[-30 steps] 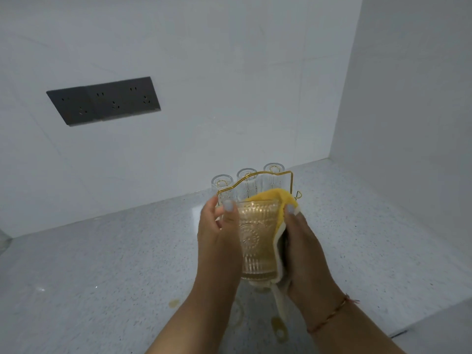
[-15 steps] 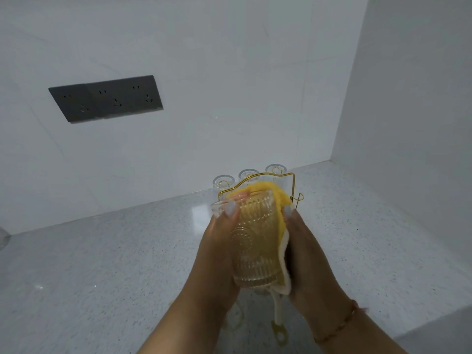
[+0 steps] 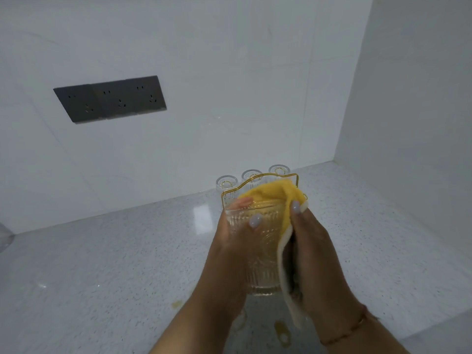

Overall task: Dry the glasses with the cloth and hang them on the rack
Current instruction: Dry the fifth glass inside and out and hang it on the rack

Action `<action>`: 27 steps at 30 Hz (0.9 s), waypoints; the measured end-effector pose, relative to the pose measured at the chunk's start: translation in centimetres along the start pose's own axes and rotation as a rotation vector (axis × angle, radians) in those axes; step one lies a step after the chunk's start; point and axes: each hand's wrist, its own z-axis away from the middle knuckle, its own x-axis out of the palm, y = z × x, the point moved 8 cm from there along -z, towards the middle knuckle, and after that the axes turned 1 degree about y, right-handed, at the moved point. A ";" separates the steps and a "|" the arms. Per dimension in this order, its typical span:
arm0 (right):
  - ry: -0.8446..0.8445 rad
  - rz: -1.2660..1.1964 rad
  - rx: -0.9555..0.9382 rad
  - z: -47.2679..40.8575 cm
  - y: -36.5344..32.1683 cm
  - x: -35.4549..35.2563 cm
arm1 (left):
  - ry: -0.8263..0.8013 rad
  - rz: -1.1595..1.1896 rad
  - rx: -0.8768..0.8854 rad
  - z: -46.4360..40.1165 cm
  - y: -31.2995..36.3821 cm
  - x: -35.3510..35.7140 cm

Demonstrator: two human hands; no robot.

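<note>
A ribbed clear glass [image 3: 263, 254] is held upright in front of me, above the counter. My left hand [image 3: 229, 251] grips its left side, thumb across the front and fingertips over the rim. My right hand [image 3: 314, 256] holds a yellow cloth [image 3: 275, 195] with a white backing against the glass's right side and over its far rim. Behind them stands a gold wire rack [image 3: 258, 183] with three clear glasses [image 3: 252, 175] hanging upside down on it; its lower part is hidden by my hands.
The grey speckled counter [image 3: 115, 264] runs to a white back wall with a dark socket panel [image 3: 109, 98]. A white side wall [image 3: 408, 111] closes the right. Gold rack feet [image 3: 282, 333] show below my hands. A clear object [image 3: 3, 236] sits at the far left edge.
The glass has turned in my hands and the yellow cloth has slid up over its far rim. Both hands stay in the same place in front of the rack.
</note>
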 end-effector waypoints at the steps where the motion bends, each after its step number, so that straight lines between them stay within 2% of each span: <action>1: -0.044 -0.065 0.050 -0.1 0.0 0.3 | -0.067 0.018 0.020 0.1 0.2 0.5; 4: -0.071 -0.160 0.171 -0.1 1.0 0.3 | -0.116 0.013 0.054 0.2 0.3 0.9; 6: -0.062 -0.234 0.194 -0.2 1.7 0.0 | 0.003 -0.055 0.035 -0.1 0.1 0.1; 8: 0.007 -0.219 0.192 -0.1 2.1 -0.2 | 0.211 -0.250 0.040 0.0 0.1 -1.3; 10: 0.092 -0.126 0.086 0.0 1.5 -0.9 | 0.386 -0.404 0.092 1.0 0.5 -1.9; 12: 0.129 -0.020 0.001 0.0 0.8 -1.2 | 0.396 -0.464 0.140 2.0 0.6 -0.9; 16: 0.055 0.079 -0.055 0.1 -0.5 -0.6 | 0.307 -0.360 0.165 2.4 0.2 -0.1; 22: -0.142 -0.097 0.105 -0.5 1.3 0.6 | 0.300 -0.079 0.102 1.1 0.2 -0.9; 27: -0.124 -0.109 0.132 -0.4 2.5 0.5 | 0.296 0.033 0.034 0.2 -0.4 -1.7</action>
